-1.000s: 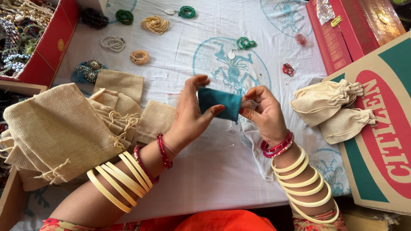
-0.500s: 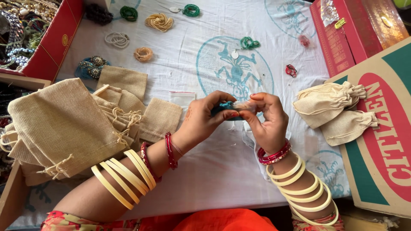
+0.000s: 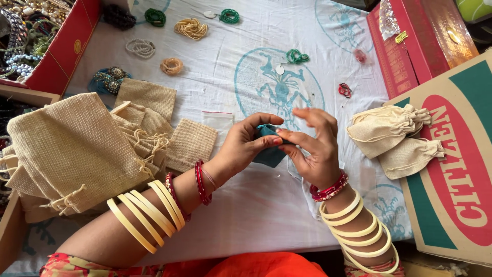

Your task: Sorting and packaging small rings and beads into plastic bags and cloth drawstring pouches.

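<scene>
A small teal cloth pouch (image 3: 269, 151) is being held just above the white printed cloth (image 3: 246, 215) covering the counter, between both hands. It is being pinched by the left hand (image 3: 243, 146), thumb and fingers pressed together on its upper edge, while the right hand (image 3: 312, 146) is pinching it at the thumb with the other fingers spread above. Whether anything is inside cannot be told; the pouch is not yet being set down. Two filled, tied cream drawstring bags (image 3: 394, 138) are lying to the right, and flat burlap pouches (image 3: 72, 149) are being kept stacked at left. Green bead coils (image 3: 294, 55) are lying loose beyond.
</scene>
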